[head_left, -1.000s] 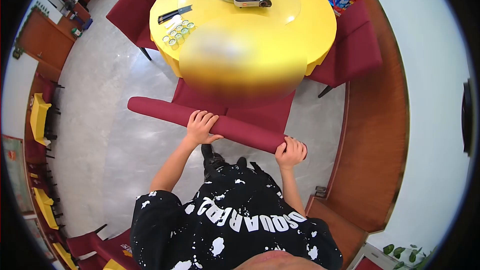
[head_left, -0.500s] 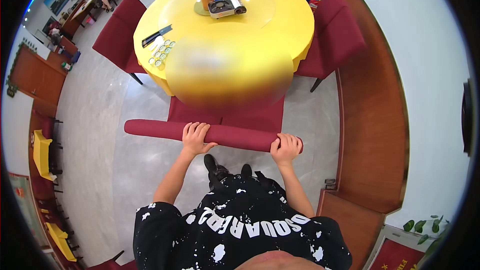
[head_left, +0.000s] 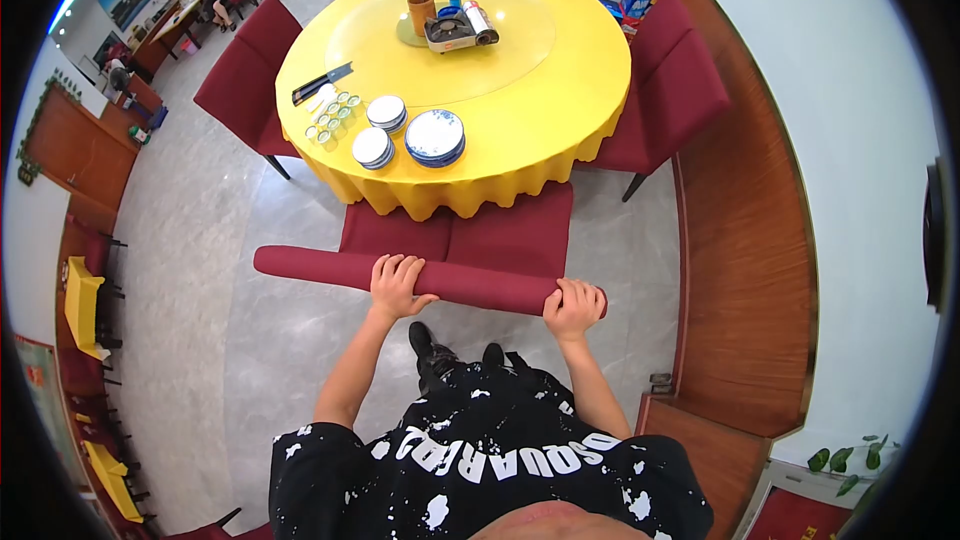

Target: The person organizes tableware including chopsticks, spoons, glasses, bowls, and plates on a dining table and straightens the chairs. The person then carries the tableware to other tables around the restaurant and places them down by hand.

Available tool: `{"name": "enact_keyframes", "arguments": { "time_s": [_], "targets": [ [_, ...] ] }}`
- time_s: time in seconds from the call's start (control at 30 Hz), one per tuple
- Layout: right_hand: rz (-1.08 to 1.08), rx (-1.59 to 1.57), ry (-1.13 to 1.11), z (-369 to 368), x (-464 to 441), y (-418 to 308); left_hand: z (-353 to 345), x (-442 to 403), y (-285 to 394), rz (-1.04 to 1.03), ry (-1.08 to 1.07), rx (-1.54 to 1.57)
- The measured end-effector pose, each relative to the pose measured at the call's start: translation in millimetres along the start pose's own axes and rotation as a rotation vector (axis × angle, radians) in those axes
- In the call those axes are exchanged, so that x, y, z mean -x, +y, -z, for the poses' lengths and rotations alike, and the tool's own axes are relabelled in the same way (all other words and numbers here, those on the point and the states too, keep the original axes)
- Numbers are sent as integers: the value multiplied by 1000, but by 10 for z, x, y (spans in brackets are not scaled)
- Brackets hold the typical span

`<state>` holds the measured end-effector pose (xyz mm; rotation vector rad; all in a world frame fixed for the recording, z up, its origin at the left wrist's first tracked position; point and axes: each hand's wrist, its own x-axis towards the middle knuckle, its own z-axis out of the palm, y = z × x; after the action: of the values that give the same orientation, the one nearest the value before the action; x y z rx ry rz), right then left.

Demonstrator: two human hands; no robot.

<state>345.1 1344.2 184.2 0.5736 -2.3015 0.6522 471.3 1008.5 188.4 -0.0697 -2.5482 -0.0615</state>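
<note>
Both my hands rest on the top of a wide dark red chair's backrest (head_left: 480, 286). My left hand (head_left: 398, 287) curls over it near the middle, thumb toward me. Around its right end, my right hand (head_left: 573, 309) has its fingers wrapped. Beyond the backrest shows the chair's red seat (head_left: 510, 240), its front reaching under the yellow cloth of a round table (head_left: 540, 130). On the table's near side stand a stack of blue-patterned plates (head_left: 435, 134), two smaller stacks of white dishes (head_left: 386, 111) and several small glasses (head_left: 333, 118).
A portable gas stove (head_left: 452, 35) and a brown holder (head_left: 421, 13) stand farther back on the table, with a dark knife-like item (head_left: 322, 83) at left. Red chairs (head_left: 665, 95) flank the table. A wood-panelled wall (head_left: 750, 240) runs along the right. People sit far left.
The table and my hands appear slightly lower in view. The table's near side, blurred before, is now sharp and shows the dish stacks. Both hands keep their hold on the chair.
</note>
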Motion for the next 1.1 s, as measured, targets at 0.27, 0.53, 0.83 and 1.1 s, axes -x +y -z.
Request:
{"name": "enact_keyframes", "arguments": {
  "time_s": [0.27, 0.53, 0.83, 1.1],
  "targets": [
    [-37, -3, -10, 4, 18, -10, 31, -28, 16, 7, 33, 17],
    [-80, 3, 22, 6, -1, -60, 45, -58, 32, 18, 37, 24],
    [-123, 18, 9, 103, -169, -249, 31, -38, -51, 4, 44, 35],
    [-77, 40, -80, 57, -159, -163, -13, -41, -97, 26, 99, 71]
  ]
}}
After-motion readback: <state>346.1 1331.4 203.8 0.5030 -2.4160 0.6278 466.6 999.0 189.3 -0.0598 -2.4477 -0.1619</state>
